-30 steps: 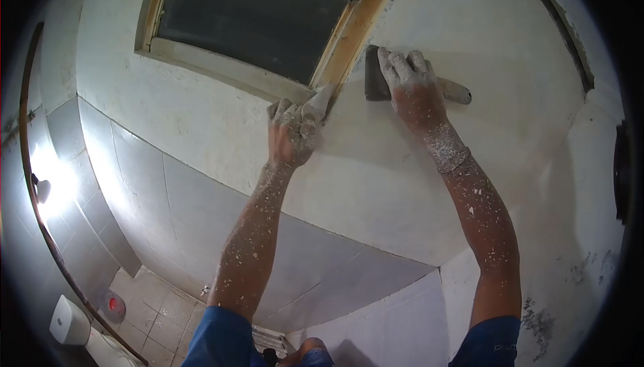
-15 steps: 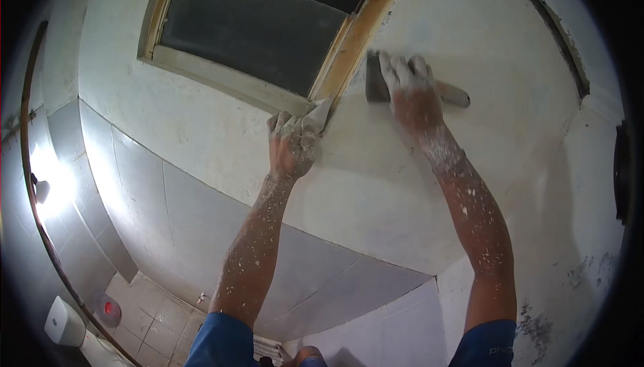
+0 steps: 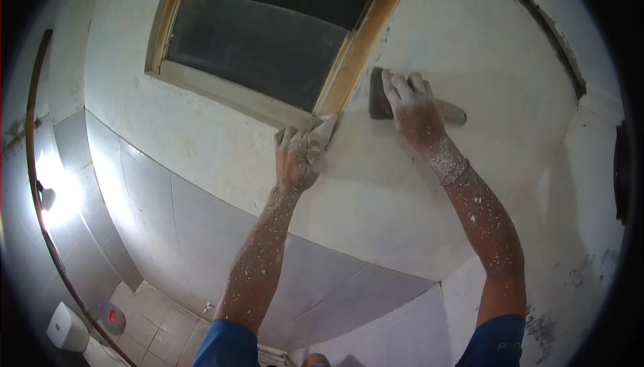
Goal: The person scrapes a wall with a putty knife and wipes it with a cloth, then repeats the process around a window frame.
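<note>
My left hand, coated in white powder, is closed at the window's lower right corner. It grips a putty knife with a pale, smeared blade; its handle is hidden in the fist. Farther right, my right hand is wrapped round a wide scraper at the off-white wall. The scraper's dark blade stands upright left of the fingers, and its light handle sticks out to the right. White specks cover both forearms.
A wooden-framed window is set in the wall above my left hand. Grey tiles line the lower wall. At the left are a long brown pole, a bright lamp and a white cistern. A dark groove runs upper right.
The view has tilted upward slightly, so the window and both hands sit lower in the picture. Both hands keep about the same places against the wall, still holding their tools.
</note>
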Available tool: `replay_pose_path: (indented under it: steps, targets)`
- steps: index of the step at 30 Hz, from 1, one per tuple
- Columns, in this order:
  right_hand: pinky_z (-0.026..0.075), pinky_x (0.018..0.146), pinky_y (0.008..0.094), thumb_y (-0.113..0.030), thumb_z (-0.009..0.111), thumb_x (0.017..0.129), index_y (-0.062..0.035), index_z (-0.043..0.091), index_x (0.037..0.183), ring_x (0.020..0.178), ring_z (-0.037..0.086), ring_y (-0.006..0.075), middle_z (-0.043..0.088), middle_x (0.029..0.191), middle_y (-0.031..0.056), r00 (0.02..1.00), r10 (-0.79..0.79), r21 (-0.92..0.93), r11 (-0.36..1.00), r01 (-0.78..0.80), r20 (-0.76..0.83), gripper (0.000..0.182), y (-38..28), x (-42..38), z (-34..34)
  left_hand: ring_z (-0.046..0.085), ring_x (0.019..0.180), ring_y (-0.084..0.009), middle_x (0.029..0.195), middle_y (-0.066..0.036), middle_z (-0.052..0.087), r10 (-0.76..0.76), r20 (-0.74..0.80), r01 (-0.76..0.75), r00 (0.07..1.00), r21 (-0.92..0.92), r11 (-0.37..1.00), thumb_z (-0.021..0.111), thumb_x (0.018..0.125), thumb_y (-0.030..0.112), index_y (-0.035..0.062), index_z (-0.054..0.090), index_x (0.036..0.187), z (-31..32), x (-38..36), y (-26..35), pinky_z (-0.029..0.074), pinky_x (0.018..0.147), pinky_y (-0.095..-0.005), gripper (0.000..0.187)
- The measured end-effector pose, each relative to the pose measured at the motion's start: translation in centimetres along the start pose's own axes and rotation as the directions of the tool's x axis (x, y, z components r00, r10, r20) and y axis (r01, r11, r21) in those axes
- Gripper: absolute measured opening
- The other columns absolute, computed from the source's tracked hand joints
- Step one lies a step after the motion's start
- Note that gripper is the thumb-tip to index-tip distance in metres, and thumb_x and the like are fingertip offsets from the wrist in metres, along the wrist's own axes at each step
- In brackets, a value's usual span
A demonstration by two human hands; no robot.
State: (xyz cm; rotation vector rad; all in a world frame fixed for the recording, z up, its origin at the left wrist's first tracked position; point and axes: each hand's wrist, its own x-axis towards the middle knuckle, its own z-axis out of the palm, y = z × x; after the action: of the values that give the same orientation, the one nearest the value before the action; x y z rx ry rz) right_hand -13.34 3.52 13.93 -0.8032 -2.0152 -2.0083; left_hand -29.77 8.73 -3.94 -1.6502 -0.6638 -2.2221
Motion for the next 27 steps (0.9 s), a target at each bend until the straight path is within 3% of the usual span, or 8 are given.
replay_pose_path:
  steps: [3, 7, 9, 11, 13, 21, 22, 27]
  targets:
    - [0.046, 0.081, 0.0381, -0.011, 0.054, 0.077, 0.0029, 0.055, 0.115, 0.097, 0.051, 0.0266, 0.054, 0.106, 0.0094, 0.999, 0.050, -0.052, 0.997, -0.049, 0.010, 0.040, 1.9, 2.3, -0.1, 0.053, 0.099, -0.0372, 0.102, -0.017, 0.062, -0.104, 0.097, 0.106, 0.990, -0.015, 0.994, 0.044, 0.084, 0.015, 0.0019, 0.062, 0.107, -0.4, -0.2, 0.3, 0.035, 0.090, -0.0453, 0.032]
    - [0.046, 0.079, 0.0356, -0.013, 0.054, 0.077, 0.0015, 0.056, 0.115, 0.095, 0.051, 0.0244, 0.054, 0.105, 0.0087, 0.987, 0.148, -0.069, 0.986, -0.152, -0.061, 0.041, 0.5, 2.5, 0.3, 0.053, 0.100, -0.0381, 0.103, -0.018, 0.062, -0.117, 0.192, 0.123, 0.974, -0.017, 0.992, 0.044, 0.084, 0.015, 0.0019, 0.062, 0.108, -0.9, -0.5, 0.1, 0.035, 0.089, -0.0456, 0.033]
    - [0.046, 0.078, 0.0352, -0.014, 0.054, 0.077, 0.0003, 0.056, 0.116, 0.094, 0.050, 0.0241, 0.055, 0.105, 0.0081, 0.989, 0.088, -0.100, 0.990, -0.100, -0.123, 0.041, 0.6, 2.2, 0.7, 0.051, 0.086, -0.0353, 0.088, -0.013, 0.061, -0.024, 0.060, 0.025, 0.998, -0.006, 1.000, 0.048, 0.077, 0.010, 0.0032, 0.061, 0.086, -0.3, -0.2, -0.1, 0.036, 0.083, -0.0460, 0.017]
    - [0.045, 0.081, 0.0354, -0.011, 0.056, 0.074, 0.0014, 0.047, 0.128, 0.097, 0.050, 0.0268, 0.055, 0.105, 0.0097, 0.996, 0.059, -0.090, 0.994, -0.054, 0.061, 0.056, 1.7, 2.2, 0.4, 0.051, 0.085, -0.0356, 0.086, -0.013, 0.061, -0.018, 0.053, 0.018, 0.998, 0.002, 1.000, 0.048, 0.077, 0.009, 0.0031, 0.061, 0.086, -0.3, -0.1, -0.3, 0.036, 0.083, -0.0462, 0.016]
    - [0.046, 0.082, 0.0396, -0.010, 0.054, 0.076, 0.0017, 0.047, 0.128, 0.098, 0.051, 0.0287, 0.055, 0.107, 0.0104, 0.967, 0.085, 0.003, 0.996, -0.087, -0.238, 0.054, 3.7, 3.6, 2.2, 0.051, 0.085, -0.0356, 0.085, -0.014, 0.060, -0.040, 0.048, 0.041, 0.998, -0.025, 0.999, 0.048, 0.077, 0.009, 0.0032, 0.061, 0.085, -0.3, -0.2, 0.0, 0.037, 0.083, -0.0463, 0.016]
    - [0.046, 0.080, 0.0359, -0.011, 0.054, 0.075, -0.0009, 0.059, 0.105, 0.099, 0.051, 0.0263, 0.057, 0.105, 0.0109, 0.979, 0.102, -0.137, 0.982, -0.127, -0.175, 0.031, 6.2, 5.1, 0.7, 0.053, 0.091, -0.0345, 0.093, -0.014, 0.063, -0.041, 0.089, 0.043, 0.995, -0.014, 0.999, 0.047, 0.078, 0.008, 0.0028, 0.064, 0.098, -0.5, -0.1, 0.3, 0.036, 0.086, -0.0460, 0.026]
    - [0.045, 0.087, 0.0385, -0.002, 0.054, 0.072, 0.0035, 0.050, 0.123, 0.103, 0.050, 0.0302, 0.054, 0.114, 0.0143, 0.982, 0.191, -0.086, 0.978, -0.191, -0.009, 0.051, 5.9, 5.8, 0.3, 0.053, 0.092, -0.0345, 0.094, -0.014, 0.063, -0.016, 0.069, 0.018, 0.997, -0.026, 0.999, 0.047, 0.078, 0.008, 0.0028, 0.063, 0.100, -0.6, 0.2, 0.4, 0.036, 0.086, -0.0460, 0.028]
    - [0.046, 0.082, 0.0338, -0.013, 0.053, 0.079, -0.0012, 0.058, 0.110, 0.098, 0.051, 0.0240, 0.055, 0.104, 0.0080, 0.993, 0.059, -0.073, 0.995, -0.067, -0.101, 0.034, 5.0, 4.3, 0.4, 0.052, 0.100, -0.0384, 0.102, -0.018, 0.062, -0.062, 0.128, 0.064, 0.990, -0.013, 0.998, 0.043, 0.085, 0.014, 0.0013, 0.062, 0.107, -0.6, 0.2, 0.2, 0.035, 0.090, -0.0453, 0.031]
